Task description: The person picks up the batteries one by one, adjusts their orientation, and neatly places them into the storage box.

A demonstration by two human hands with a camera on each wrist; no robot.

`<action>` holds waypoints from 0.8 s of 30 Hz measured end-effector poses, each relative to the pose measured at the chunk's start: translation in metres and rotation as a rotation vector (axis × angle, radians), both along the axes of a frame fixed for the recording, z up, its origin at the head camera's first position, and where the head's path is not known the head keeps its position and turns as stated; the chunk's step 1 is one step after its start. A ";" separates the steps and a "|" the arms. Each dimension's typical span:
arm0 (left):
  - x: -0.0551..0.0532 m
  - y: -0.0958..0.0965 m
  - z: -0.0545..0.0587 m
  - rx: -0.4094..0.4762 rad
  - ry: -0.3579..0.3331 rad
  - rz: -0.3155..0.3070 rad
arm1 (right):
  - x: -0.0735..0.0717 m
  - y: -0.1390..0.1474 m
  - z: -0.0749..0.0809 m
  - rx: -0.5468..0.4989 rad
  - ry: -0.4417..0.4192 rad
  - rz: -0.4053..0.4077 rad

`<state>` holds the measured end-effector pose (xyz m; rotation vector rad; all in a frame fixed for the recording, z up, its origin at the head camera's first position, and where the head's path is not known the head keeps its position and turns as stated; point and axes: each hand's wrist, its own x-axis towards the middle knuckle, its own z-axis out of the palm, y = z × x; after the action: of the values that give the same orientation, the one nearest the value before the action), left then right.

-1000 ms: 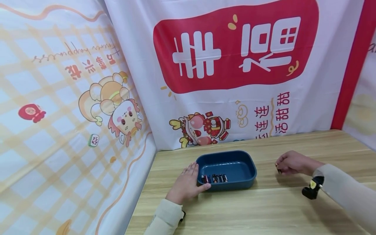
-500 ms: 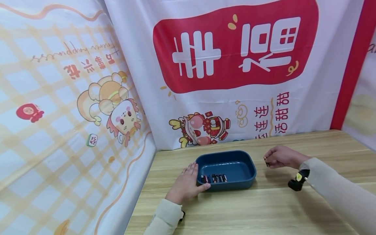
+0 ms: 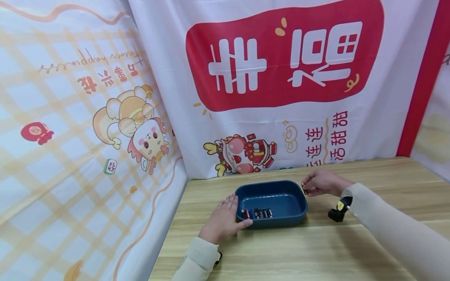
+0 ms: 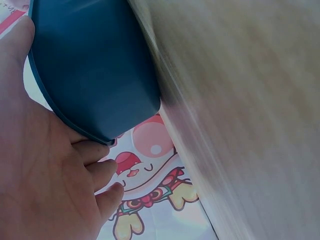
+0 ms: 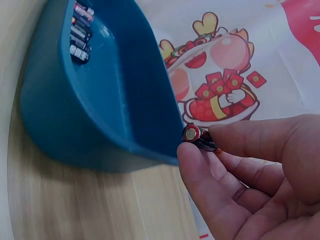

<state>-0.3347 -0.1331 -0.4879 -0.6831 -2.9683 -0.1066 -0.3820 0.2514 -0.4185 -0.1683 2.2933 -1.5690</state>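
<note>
A dark blue plastic basin (image 3: 302,212) stands on the table, with several small batteries (image 3: 260,213) lying inside along its near left side. My left hand (image 3: 222,220) rests against the basin's left end, fingers along the rim and thumb at the front corner; the left wrist view shows the basin's wall (image 4: 95,75) beside the thumb. Just outside the right rim, my right hand (image 3: 325,182) pinches a small dark battery (image 5: 191,133) between thumb and index finger. In the right wrist view its flat round end faces the camera, and the fingers partly hide the rest.
The wood-grain table (image 3: 281,253) runs back to a white printed cloth (image 3: 369,128) hung behind the basin. Another checked cloth (image 3: 70,156) hangs along the left side. A black wrist device (image 3: 339,210) hangs below the right sleeve.
My right hand has moved left with the battery, from well right of the basin to beside its right rim. My left hand, the basin and the batteries inside have stayed in place.
</note>
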 end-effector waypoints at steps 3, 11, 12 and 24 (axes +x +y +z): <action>0.000 0.000 0.000 0.006 -0.004 -0.003 | 0.000 -0.009 -0.002 -0.010 0.001 -0.005; 0.000 -0.002 -0.002 0.006 -0.008 -0.001 | -0.005 -0.033 -0.012 -0.019 -0.039 -0.029; 0.000 -0.002 -0.002 0.006 -0.008 -0.001 | -0.006 -0.036 -0.013 -0.017 -0.039 -0.035; -0.003 -0.001 -0.002 0.008 0.009 -0.015 | -0.009 -0.066 -0.025 -0.024 -0.008 -0.002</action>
<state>-0.3374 -0.1342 -0.4895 -0.7025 -2.9532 -0.1157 -0.3909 0.1853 -0.4434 -0.1651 2.2699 -1.5951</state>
